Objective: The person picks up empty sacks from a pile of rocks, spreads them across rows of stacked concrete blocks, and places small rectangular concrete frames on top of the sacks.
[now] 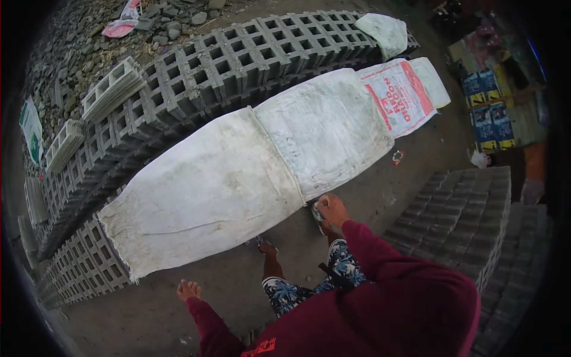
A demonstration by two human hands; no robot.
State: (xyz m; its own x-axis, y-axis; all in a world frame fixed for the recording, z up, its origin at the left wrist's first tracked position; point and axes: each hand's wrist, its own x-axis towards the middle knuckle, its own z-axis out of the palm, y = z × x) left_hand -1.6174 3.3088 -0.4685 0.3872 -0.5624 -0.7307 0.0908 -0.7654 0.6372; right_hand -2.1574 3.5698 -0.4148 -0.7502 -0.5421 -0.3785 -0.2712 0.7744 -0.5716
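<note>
White woven sacks lie flat in a line over a row of hollow concrete blocks. The nearest sack is stained and frayed at its left end; a second sack meets it at the middle. My right hand hovers over my foot, just off the near edge where these two sacks meet, its fingers curled in with nothing visible in them. Lower left, my left hand hangs above the ground near the first sack's front edge, fingers loosely closed and no object showing.
Behind the sacks runs a long curved stack of hollow blocks, with another sack on its far end. A red-printed sack continues the line. Stacked blocks stand right; gravel lies far left. Blue-yellow packages sit far right.
</note>
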